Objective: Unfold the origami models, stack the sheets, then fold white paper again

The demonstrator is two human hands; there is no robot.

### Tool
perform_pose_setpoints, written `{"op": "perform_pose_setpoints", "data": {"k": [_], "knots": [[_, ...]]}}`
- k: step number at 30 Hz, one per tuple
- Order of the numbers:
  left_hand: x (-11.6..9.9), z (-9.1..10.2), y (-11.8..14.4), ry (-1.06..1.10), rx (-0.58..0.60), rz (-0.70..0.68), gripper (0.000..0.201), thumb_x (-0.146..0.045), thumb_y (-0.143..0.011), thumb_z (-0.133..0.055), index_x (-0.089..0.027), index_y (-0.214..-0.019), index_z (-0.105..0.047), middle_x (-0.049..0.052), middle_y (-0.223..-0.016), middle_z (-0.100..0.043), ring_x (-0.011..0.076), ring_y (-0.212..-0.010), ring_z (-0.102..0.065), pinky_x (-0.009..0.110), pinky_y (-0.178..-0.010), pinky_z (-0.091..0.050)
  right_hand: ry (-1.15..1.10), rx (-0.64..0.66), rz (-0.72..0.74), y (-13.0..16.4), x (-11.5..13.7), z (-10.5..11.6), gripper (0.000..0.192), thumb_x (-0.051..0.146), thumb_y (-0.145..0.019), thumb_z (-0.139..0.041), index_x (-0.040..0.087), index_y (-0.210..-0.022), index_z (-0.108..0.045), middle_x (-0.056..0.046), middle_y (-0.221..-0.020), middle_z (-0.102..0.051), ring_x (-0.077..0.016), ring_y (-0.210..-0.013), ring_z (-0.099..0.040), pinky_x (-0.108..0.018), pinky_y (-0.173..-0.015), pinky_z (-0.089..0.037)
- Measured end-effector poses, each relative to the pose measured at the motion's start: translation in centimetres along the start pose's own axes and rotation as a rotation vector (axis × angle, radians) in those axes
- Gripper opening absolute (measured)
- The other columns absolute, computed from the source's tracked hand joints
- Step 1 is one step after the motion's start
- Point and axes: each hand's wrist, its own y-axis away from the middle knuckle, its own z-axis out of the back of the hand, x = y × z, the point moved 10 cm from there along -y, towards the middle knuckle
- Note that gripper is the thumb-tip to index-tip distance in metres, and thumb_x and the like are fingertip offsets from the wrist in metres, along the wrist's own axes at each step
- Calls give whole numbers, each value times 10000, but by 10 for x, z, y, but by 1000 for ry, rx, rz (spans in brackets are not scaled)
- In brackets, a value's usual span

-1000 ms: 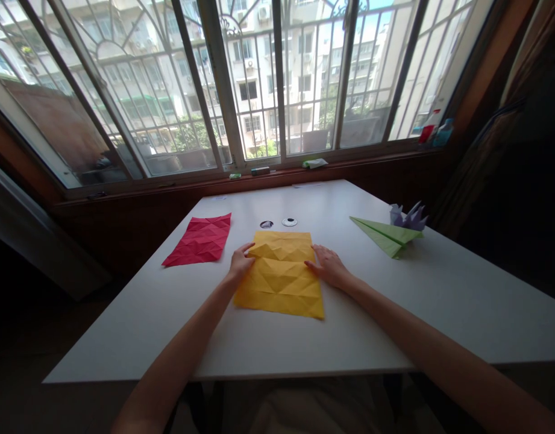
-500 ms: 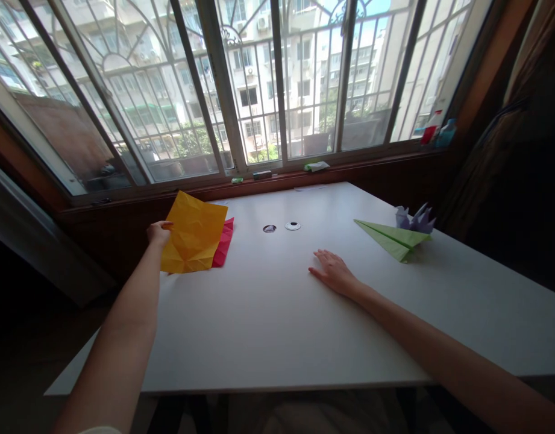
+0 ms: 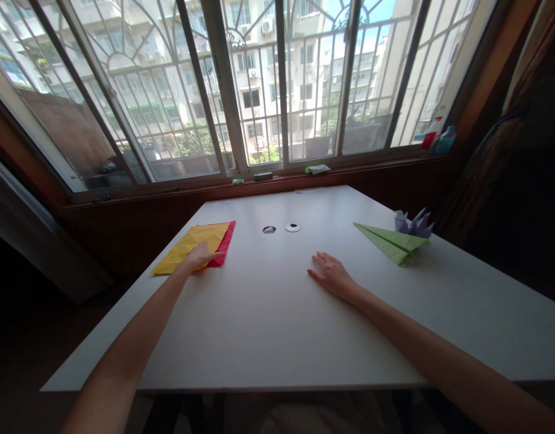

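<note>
At the left side of the white table (image 3: 259, 313), a creased yellow sheet of paper (image 3: 182, 244) lies over a red sheet (image 3: 224, 246), whose right edge sticks out. My left hand (image 3: 201, 255) rests on the yellow sheet, with the thumb stretched out toward the red one. Flat on the tabletop, my right hand (image 3: 330, 271) has its fingers extended and holds nothing. To its right lies a light green paper plane (image 3: 392, 242). Purple folded paper (image 3: 415, 223) stands just behind the plane.
Two round cable holes (image 3: 292, 228) are set in the table's far half. Along the windowsill lie a green-and-white packet (image 3: 317, 169) and a small dark box (image 3: 263, 176). A red bottle (image 3: 431, 135) and a blue bottle (image 3: 446, 140) stand at its right end.
The yellow sheet, held raised by my left hand before, now lies down on the red one. My left hand has let go of its edge and moved right onto it. My right hand stays put.
</note>
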Motion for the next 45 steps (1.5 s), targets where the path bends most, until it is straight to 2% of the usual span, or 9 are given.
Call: {"op": "perform_pose_setpoints", "data": {"k": [4, 9, 14, 20, 24, 29, 34, 40, 45], "knots": [[-5, -16, 6, -113, 87, 62, 421, -272, -758, -505, -49, -1115, -486, 226, -1197, -525, 321, -1086, -510, 359, -821, -431, 6, 3, -2, 1, 0, 1, 528, 421, -869, -357, 85, -1270, -431, -162, -1363, -388, -282, -1276, -320, -426, -1028, -276], [-11, -7, 12, -170, 59, 106, 375, -146, -806, -358, -46, -1141, -493, 239, -1115, -575, 312, -1022, -560, 342, -769, -449, -9, 2, 5, 2, -3, 3, 519, 419, -868, -360, 88, -1260, -444, -167, -1361, -388, -285, -1276, -318, -429, -1029, -271], [-37, -6, 4, -202, 34, 114, 387, -148, -825, -321, -23, -1151, -488, 253, -1085, -580, 324, -1018, -557, 362, -764, -450, -35, -3, 7, 4, -9, 4, 515, 422, -867, -359, 93, -1252, -448, -166, -1365, -383, -289, -1278, -311, -429, -1030, -262], [-81, -43, 15, -225, 51, 53, 398, -304, -841, -334, -76, -1085, -549, 196, -1104, -593, 323, -1074, -518, 406, -847, -421, -110, -95, 14, 5, -26, 5, 542, 419, -838, -418, 73, -1254, -423, -177, -1328, -427, -257, -1258, -349, -384, -1024, -276], [-108, -58, 35, -245, -100, -22, 565, -405, -868, -296, -50, -1307, -326, 220, -1410, -257, 334, -1314, -205, 449, -1013, -254, -123, -346, -46, -4, -60, 33, 431, 325, -832, -401, 101, -1196, -461, -159, -1265, -488, -238, -1195, -413, -391, -994, -302], [-160, -91, 65, -143, -36, -375, 516, -414, -888, -285, -125, -1310, -356, 153, -1422, -277, 270, -1324, -215, 406, -1048, -222, 109, -440, -244, -17, -132, 56, 466, 217, -789, -395, 40, -1218, -423, -228, -1359, -352, -321, -1255, -279, -501, -993, -210], [-161, -90, 75, -120, -45, -346, 490, -388, -893, -288, -141, -1310, -359, 134, -1417, -297, 252, -1316, -245, 404, -1051, -225, 210, -453, -499, -11, -183, 61, 490, 231, -762, -413, -62, -1152, -455, -319, -1286, -384, -396, -1213, -293, -540, -941, -219], [-155, -89, 73, -100, -34, -320, 502, -401, -892, -285, -147, -1319, -353, 119, -1426, -284, 240, -1322, -233, 395, -1060, -209, 196, -350, -449, -13, -170, 52, 338, 198, -792, -376, 19, -1022, -546, -233, -966, -605, -313, -971, -517, -437, -852, -337], [-154, -92, 71, -88, -22, -323, 507, -408, -892, -278, -152, -1324, -351, 116, -1429, -278, 241, -1323, -228, 406, -1059, -206, 274, -498, -406, -11, -164, 65, 485, 234, -782, -411, 5, -1210, -407, -265, -1323, -360, -348, -1233, -283, -469, -946, -247]]}}
